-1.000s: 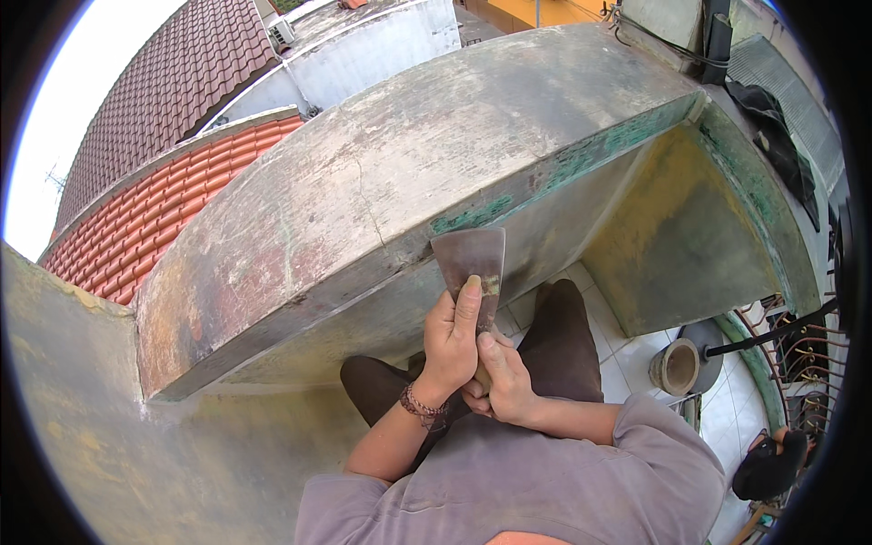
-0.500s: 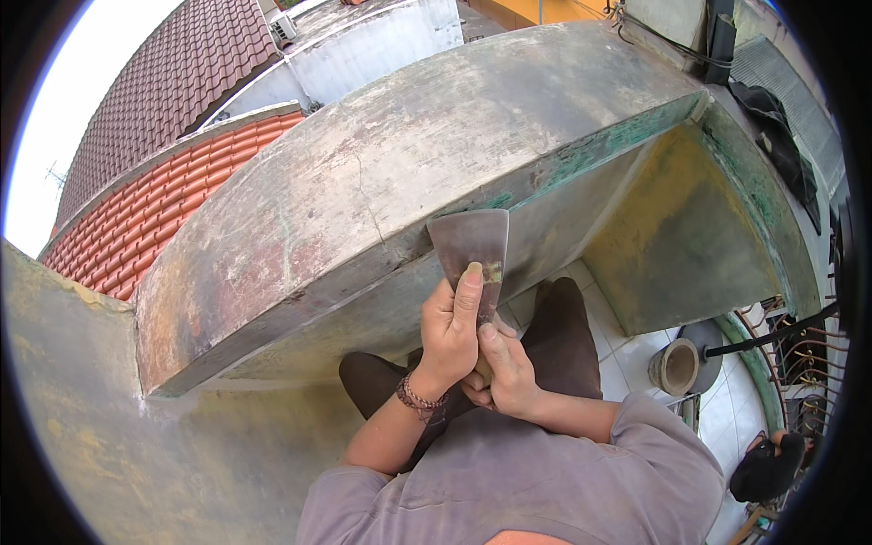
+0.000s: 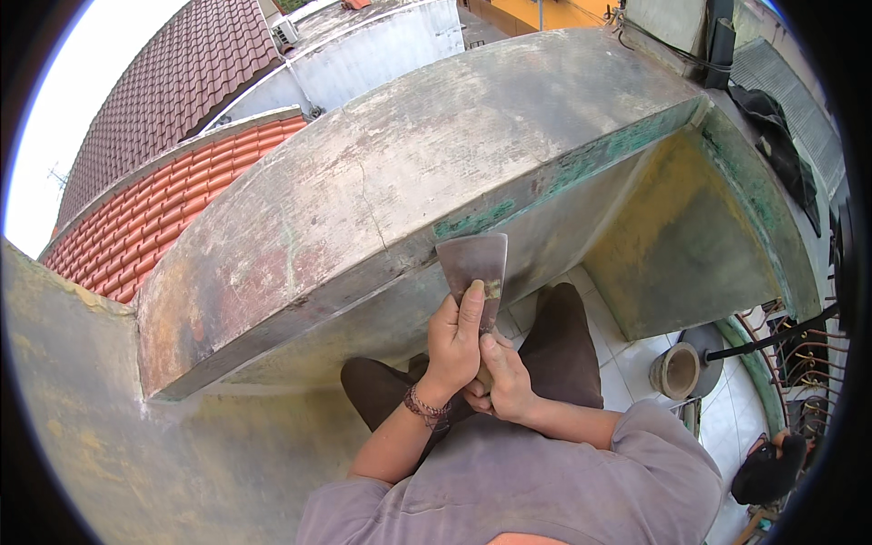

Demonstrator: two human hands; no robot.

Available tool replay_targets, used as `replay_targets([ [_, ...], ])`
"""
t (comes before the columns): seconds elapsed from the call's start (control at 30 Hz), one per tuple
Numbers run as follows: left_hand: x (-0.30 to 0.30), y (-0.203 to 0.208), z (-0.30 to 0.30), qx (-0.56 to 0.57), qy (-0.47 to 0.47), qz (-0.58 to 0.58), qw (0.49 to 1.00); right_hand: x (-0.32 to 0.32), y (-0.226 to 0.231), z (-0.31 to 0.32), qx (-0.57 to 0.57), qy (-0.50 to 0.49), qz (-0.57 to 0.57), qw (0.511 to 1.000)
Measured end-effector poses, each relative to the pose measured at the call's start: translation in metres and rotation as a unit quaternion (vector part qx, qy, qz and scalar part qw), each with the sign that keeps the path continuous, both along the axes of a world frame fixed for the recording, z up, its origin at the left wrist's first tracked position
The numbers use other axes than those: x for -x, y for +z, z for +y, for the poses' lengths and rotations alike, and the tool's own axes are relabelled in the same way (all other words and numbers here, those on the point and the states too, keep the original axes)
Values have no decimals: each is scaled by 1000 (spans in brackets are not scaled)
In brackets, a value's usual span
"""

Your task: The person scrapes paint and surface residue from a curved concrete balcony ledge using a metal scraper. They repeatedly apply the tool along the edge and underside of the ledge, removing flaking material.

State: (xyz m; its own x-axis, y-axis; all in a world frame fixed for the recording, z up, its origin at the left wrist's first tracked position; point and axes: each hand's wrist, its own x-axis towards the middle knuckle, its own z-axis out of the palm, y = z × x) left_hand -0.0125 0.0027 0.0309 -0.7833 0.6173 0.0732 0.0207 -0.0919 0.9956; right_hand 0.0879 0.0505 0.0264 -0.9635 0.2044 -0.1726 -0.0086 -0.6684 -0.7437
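Both hands are closed on one scraper (image 3: 472,259), its wide metal blade pointing away from me. My left hand (image 3: 454,341) grips it higher up, with the thumb lying along the lower blade. Below it, my right hand (image 3: 507,377) wraps round the handle, which is mostly hidden by fingers. The blade's edge is close to the inner face of a worn concrete ledge (image 3: 391,195); whether it touches I cannot tell. Beside the blade, a green patch (image 3: 477,221) shows on that face, where green coating also runs on to the right.
My knees are below the ledge, over white floor tiles (image 3: 640,359). To the right are a round pot (image 3: 675,371), a black pole (image 3: 781,329) and curled metal railings (image 3: 808,354). Black cloth (image 3: 777,145) hangs at the far right. Tiled roofs (image 3: 173,209) rise beyond the ledge.
Both hands have drawn the scraper slightly down toward me. The blade has come off the ledge's upper edge, uncovering more of the green patch.
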Motion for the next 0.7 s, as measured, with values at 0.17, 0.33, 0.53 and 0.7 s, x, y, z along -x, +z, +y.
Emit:
replay_targets([
  [0.17,-4,10,5,-14,6,-4,1000,0,-4,3,-1,6,-4,1000],
  [0.33,2,6,3,-25,-19,19,999,-3,5,3,7,6,2,1000],
  [0.53,0,0,3,-18,-5,6,1000,-7,-3,2,8,10,-12,1000],
  [0.7,2,37,6,-68,-63,-105,990,3,5,7,-22,-3,17,1000],
])
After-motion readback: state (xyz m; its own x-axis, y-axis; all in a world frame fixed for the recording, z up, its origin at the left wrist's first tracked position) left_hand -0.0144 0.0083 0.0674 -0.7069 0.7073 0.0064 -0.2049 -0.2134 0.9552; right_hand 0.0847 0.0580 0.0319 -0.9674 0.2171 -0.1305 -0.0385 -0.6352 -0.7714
